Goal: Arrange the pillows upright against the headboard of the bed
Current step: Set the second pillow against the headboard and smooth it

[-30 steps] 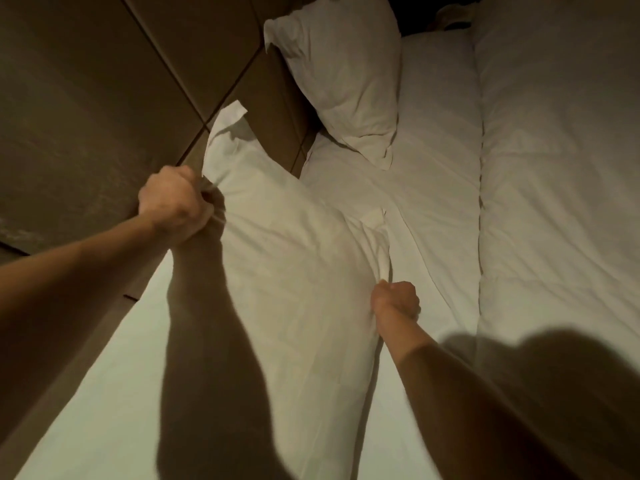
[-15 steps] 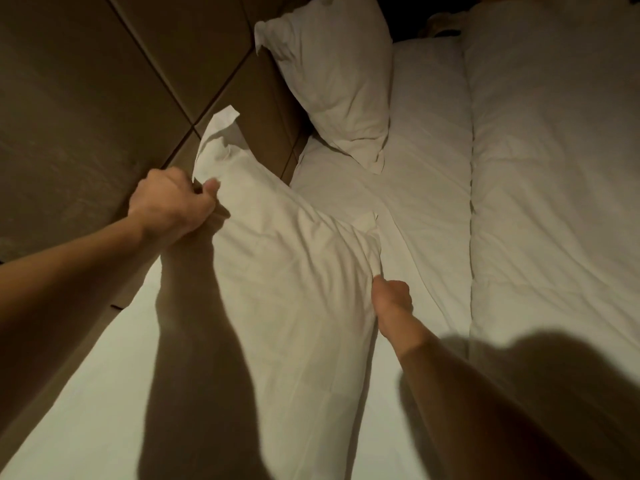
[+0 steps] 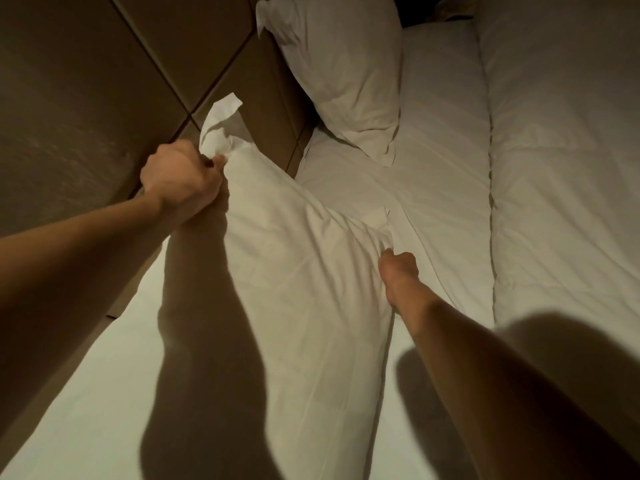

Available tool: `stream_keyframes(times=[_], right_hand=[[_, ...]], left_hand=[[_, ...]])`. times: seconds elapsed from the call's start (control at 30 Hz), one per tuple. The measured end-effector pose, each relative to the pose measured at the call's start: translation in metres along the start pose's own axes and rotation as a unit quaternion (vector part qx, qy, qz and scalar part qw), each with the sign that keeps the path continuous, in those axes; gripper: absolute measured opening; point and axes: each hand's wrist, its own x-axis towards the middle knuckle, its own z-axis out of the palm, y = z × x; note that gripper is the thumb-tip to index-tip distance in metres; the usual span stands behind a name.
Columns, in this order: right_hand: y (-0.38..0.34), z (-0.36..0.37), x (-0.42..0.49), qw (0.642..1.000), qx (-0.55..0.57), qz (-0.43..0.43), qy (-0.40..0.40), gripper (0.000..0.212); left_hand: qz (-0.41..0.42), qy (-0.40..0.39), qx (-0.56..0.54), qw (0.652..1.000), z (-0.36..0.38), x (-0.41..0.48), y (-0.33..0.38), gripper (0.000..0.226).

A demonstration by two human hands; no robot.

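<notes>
A large white pillow (image 3: 304, 299) lies slanted in front of me, its top corner raised toward the padded brown headboard (image 3: 104, 98). My left hand (image 3: 180, 178) grips that upper left corner, bunching the pillowcase. My right hand (image 3: 398, 271) grips the pillow's right edge near its upper right corner. A second white pillow (image 3: 343, 71) leans upright against the headboard farther along the bed.
The white bed sheet (image 3: 440, 161) stretches to the right of both pillows. A thick white duvet (image 3: 568, 174) is folded back along the right side. Shadows of my arms fall across the near pillow and the sheet.
The near pillow's top corner has been bunched tighter in my left hand and drawn slightly toward the headboard. My right hand has shifted a little up along the pillow's right edge.
</notes>
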Motion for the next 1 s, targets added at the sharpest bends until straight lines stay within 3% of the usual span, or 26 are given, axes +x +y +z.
stream_keyframes(times=[0.3, 0.43, 0.67, 0.87, 1.0], right_hand=[[-0.001, 0.001, 0.011, 0.997, -0.051, -0.023, 0.048, 0.029], [0.002, -0.013, 0.014, 0.991, -0.049, 0.020, 0.127, 0.031], [-0.003, -0.006, 0.008, 0.994, -0.053, 0.019, 0.095, 0.029], [-0.002, -0.020, 0.018, 0.995, -0.062, 0.046, 0.068, 0.026], [0.025, -0.037, 0.028, 0.997, 0.043, 0.062, -0.009, 0.022]], left_hand=[[0.023, -0.029, 0.039, 0.999, -0.013, 0.011, 0.005, 0.030], [0.047, 0.035, 0.072, 0.996, -0.028, 0.021, 0.007, 0.029], [0.106, 0.000, 0.114, 0.988, -0.032, 0.022, 0.006, 0.024], [0.094, -0.003, 0.109, 0.990, -0.022, 0.018, -0.002, 0.017], [0.100, -0.046, 0.106, 0.988, -0.026, 0.024, -0.001, 0.017]])
